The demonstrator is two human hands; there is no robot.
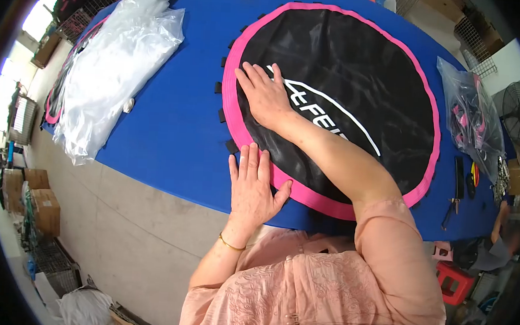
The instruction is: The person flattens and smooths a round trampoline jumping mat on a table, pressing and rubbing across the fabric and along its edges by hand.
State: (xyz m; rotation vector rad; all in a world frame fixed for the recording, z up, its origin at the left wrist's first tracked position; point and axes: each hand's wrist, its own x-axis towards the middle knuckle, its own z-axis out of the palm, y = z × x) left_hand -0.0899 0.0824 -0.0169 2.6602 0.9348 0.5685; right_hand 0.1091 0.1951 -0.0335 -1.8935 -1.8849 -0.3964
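We noted a round mat (348,55), blk woven cloth w/ smooth pink rim (233,90), ctr of frame on blue table (173,134). L hand (251,185) lay open, flat on rim; R hand (267,99) open, flat on blk cloth; neither gripped. Crinkled clear plastic (121,55) upper L; clear bag (452,78) upper R held pink pcs (459,116).
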